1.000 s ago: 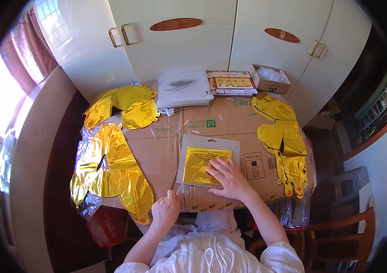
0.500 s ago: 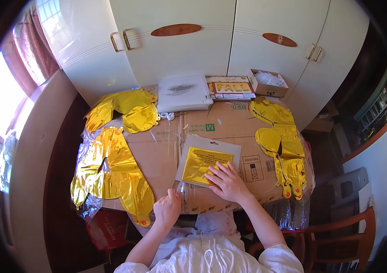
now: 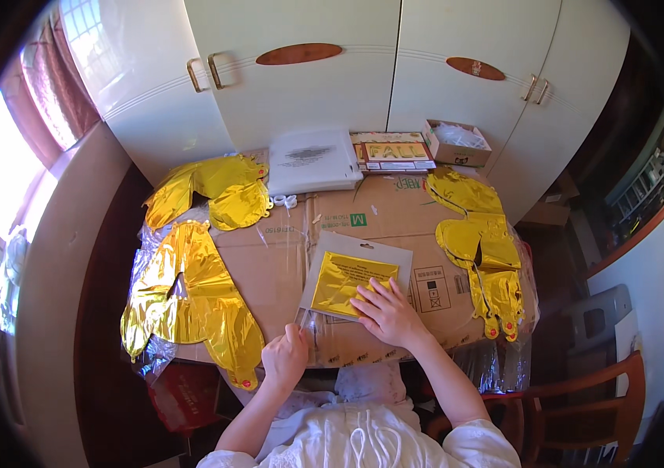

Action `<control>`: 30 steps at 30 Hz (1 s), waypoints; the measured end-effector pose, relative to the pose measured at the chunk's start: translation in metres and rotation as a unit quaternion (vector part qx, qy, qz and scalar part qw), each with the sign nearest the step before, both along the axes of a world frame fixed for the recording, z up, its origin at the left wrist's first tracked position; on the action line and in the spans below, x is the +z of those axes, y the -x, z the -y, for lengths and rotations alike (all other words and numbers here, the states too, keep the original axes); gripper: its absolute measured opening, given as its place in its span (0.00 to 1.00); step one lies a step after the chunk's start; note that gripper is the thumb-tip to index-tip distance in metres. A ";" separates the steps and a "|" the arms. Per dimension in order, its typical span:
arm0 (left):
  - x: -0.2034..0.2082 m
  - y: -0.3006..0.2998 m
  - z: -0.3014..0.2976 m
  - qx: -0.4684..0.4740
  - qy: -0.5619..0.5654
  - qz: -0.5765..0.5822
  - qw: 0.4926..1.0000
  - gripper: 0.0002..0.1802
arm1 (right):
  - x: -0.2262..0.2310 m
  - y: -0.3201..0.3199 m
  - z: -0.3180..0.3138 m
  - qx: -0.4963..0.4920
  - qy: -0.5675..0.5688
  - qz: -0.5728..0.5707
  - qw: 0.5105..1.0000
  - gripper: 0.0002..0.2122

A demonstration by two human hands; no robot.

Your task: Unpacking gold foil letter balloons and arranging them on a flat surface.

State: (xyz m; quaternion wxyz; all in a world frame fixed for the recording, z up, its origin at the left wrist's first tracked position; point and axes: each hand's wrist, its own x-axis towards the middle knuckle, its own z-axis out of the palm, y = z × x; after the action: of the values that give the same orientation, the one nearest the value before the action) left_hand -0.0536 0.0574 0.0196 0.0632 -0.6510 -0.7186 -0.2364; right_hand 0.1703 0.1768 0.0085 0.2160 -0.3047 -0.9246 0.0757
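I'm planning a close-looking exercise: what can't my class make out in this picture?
In the head view:
Whether the left hand grips anything: hidden inside its fist.
The lower right corner of the gold foil packet: covered by the right hand.
The packet's fine print: too small to read.
The pale items in the cardboard box: too small to identify.
The wooden chair: cut off by the lower edge.

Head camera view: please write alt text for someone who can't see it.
A person's right hand lies spread on a flat package of folded gold foil on a cardboard-topped table, the left hand curled near the package's lower-left corner. Gold foil shapes lie at both sides; white cabinets stand behind.
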 end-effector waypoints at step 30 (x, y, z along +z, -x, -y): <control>0.006 0.021 -0.004 -0.081 0.055 0.164 0.982 0.09 | 0.001 -0.001 0.001 0.007 0.007 -0.002 1.000 0.16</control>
State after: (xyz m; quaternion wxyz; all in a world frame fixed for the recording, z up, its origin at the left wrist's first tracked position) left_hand -0.0744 0.0617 0.0256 -0.1107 -0.6619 -0.6762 -0.3039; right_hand 0.1710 0.1755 0.0095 0.2156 -0.2997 -0.9255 0.0844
